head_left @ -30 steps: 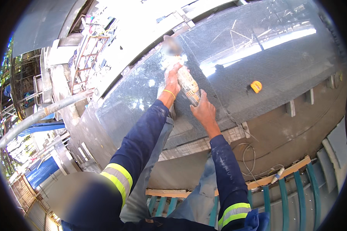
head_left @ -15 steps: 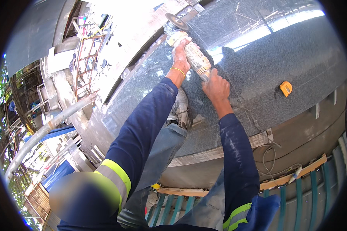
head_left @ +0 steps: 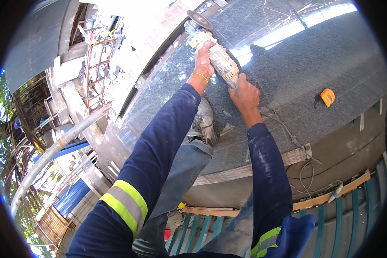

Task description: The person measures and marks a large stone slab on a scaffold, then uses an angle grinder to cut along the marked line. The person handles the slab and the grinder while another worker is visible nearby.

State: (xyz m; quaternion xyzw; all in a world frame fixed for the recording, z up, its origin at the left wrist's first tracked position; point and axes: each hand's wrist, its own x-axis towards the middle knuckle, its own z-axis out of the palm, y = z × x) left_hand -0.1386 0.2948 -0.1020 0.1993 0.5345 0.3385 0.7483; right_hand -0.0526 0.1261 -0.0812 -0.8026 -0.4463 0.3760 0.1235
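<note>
Angle grinder (head_left: 223,63): held above the dark stone surface (head_left: 301,81), its long axis slanting from far left to near right.
Disc (head_left: 200,19): at the far end, beyond both hands; contact with the surface unclear.
Left hand (head_left: 204,61): nearer the disc, grip wrapped round the front body.
Right hand (head_left: 247,95): grip curled round the near tail end.
Tape measure (head_left: 327,98): on the surface, well right.
</note>
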